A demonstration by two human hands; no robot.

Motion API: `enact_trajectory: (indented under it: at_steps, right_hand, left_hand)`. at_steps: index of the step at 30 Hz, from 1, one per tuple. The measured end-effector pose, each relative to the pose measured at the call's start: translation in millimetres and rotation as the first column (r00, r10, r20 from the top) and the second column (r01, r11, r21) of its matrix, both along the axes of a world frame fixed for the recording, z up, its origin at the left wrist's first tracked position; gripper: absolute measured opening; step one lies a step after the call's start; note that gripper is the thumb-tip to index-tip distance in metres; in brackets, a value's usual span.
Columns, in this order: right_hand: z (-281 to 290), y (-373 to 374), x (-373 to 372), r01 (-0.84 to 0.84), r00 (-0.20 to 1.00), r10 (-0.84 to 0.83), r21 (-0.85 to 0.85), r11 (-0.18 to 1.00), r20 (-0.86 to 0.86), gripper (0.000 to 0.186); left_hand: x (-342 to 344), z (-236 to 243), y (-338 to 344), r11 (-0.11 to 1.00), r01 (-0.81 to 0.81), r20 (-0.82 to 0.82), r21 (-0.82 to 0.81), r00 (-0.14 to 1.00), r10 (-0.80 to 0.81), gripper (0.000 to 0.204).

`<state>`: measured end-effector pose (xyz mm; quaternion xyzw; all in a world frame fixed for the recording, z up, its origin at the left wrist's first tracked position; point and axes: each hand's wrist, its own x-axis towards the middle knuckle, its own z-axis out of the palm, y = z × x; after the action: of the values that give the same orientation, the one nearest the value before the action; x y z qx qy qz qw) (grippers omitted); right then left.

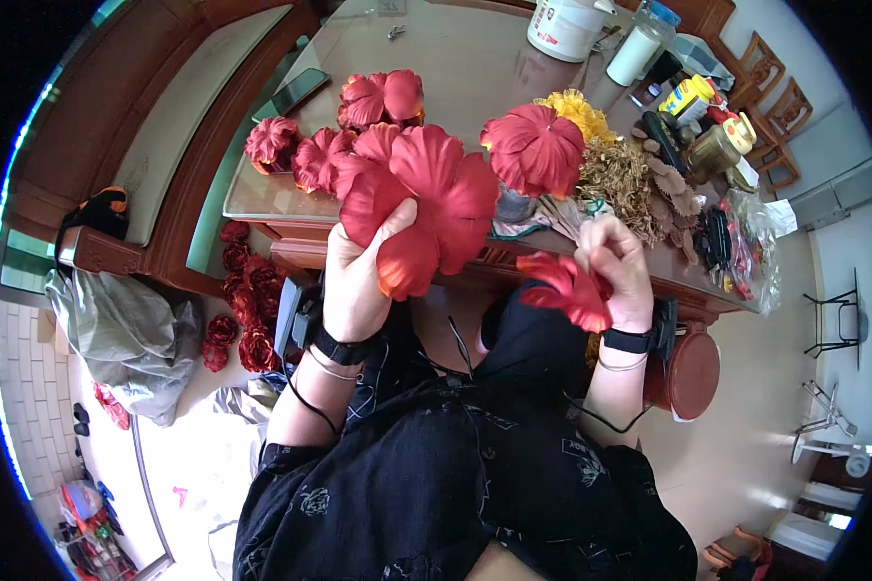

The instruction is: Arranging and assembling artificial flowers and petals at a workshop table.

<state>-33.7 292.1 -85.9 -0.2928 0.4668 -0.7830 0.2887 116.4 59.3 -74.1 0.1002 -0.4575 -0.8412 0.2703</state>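
Note:
My left hand (356,276) is closed on a large red artificial flower petal piece (451,184), spread wide with the thumb on top. In my right hand (620,266) the fingers pinch a smaller red petal layer (564,289), which hangs tilted above my lap. The two pieces are apart. Beyond them a rounded stack of red petals (533,147) sits near the table's front edge. More red petal stacks (383,95) stand behind my left hand, with another stack (271,140) at the far left.
Across the wooden table (455,58) lie a phone (300,89), yellow petals (579,111) and dry brown bundles (618,179). Jars, bottles and a white bucket (564,31) crowd the back right. Finished-looking dark red flowers (252,290) are on the left; a red stool (693,373) is on the right.

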Motion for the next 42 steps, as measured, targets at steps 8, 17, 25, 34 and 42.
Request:
enact_trajectory:
  at_steps: [8, 17, 25, 34, 42]
  right_hand:
    - [2, -15, 12, -0.198, 0.973, 0.177, 0.144, 0.969, 0.148, 0.037]
    - [42, -2, -5, 0.093, 0.996, -0.094, 0.225, 0.970, -0.004, 0.009]
    - [67, -11, -37, 0.301, 0.952, -0.280, 0.201, 0.932, -0.126, 0.015]
    - [58, -18, -58, 0.353, 0.936, -0.340, 0.214, 0.911, -0.093, 0.017]
    - [49, -22, -73, 0.343, 0.939, -0.333, 0.176, 0.923, -0.085, 0.017]
  left_hand:
    - [-13, 10, 22, 0.979, 0.196, 0.060, -0.056, 0.980, -0.192, 0.014]
    - [-53, 36, -1, 0.873, 0.486, 0.076, -0.042, 0.873, -0.482, 0.017]
    - [-115, 62, -27, 0.750, 0.661, 0.082, -0.034, 0.749, -0.657, 0.027]
    - [-150, 49, -37, 0.779, 0.615, 0.245, -0.124, 0.780, -0.576, 0.020]
    - [-157, 45, -32, 0.817, 0.568, 0.218, -0.099, 0.813, -0.539, 0.016]
